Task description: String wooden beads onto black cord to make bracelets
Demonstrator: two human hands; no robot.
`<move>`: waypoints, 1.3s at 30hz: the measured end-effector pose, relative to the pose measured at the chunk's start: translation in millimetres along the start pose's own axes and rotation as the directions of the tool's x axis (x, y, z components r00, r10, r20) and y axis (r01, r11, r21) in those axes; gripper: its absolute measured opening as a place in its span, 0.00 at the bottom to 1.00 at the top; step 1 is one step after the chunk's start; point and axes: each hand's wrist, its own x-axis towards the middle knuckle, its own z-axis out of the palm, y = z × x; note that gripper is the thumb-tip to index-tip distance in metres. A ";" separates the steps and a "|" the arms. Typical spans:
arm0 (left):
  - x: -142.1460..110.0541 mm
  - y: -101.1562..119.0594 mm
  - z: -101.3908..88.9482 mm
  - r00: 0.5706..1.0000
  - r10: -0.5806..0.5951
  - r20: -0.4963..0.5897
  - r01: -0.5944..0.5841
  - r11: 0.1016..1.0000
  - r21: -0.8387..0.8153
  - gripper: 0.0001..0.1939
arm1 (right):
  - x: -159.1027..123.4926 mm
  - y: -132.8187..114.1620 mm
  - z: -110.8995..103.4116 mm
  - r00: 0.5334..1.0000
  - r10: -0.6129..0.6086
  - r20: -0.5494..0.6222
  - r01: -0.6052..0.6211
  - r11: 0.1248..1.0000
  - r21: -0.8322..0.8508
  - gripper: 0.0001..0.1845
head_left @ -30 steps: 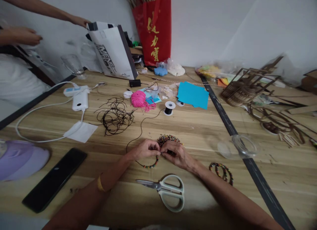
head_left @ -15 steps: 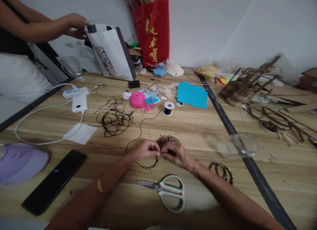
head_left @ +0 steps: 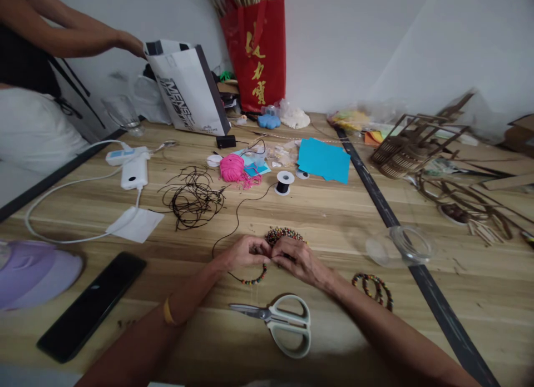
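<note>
My left hand point(head_left: 247, 251) is closed in a pinch on the black cord, from which a string of colourful beads point(head_left: 257, 278) hangs in a curve below the fingers. Fingertip to fingertip with it, my right hand point(head_left: 297, 259) is also pinched; whatever lies between its fingers is too small or hidden to make out. A pile of loose beads point(head_left: 285, 233) sits just behind both hands, partly covered by them. The black cord point(head_left: 237, 213) runs back across the table to a white spool point(head_left: 284, 183). Scissors with pale handles point(head_left: 287, 325) lie in front of my hands.
Finished-looking bead bracelets point(head_left: 377, 289) lie right of my right forearm, near a clear round container point(head_left: 411, 244). Left are a black phone point(head_left: 92, 306), tangled black cord point(head_left: 194, 201) and a power bank point(head_left: 134, 173). Pink yarn point(head_left: 232, 168) sits further back. Another person's arm point(head_left: 92, 39) reaches behind a paper bag point(head_left: 187, 92).
My right fingers have shifted slightly against the left fingertips; the bead string hangs as before. The other person's hands have moved lower behind the paper bag's top edge.
</note>
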 end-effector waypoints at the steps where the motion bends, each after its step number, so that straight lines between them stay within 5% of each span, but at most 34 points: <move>1: -0.1 -0.4 -0.2 1.000 0.003 0.011 -0.003 1.000 -0.007 0.16 | 0.0 -0.8 -0.4 1.000 0.003 0.000 -0.003 1.000 -0.003 0.09; 22: 0.8 -0.6 -0.9 0.999 0.008 -0.053 0.001 0.987 0.162 0.14 | 2.3 -3.2 -18.6 0.998 0.051 -0.020 -0.052 0.998 -0.039 0.07; 30: 0.3 -2.2 -1.0 0.996 0.000 -0.094 0.015 0.986 0.166 0.13 | -0.8 -7.5 -43.8 0.978 0.085 0.193 -0.020 0.949 -0.314 0.08; 39: -1.2 4.5 1.7 0.995 -0.019 -0.098 0.031 0.992 0.121 0.14 | -2.8 -12.0 -37.3 0.944 0.120 0.307 0.057 0.859 -0.510 0.08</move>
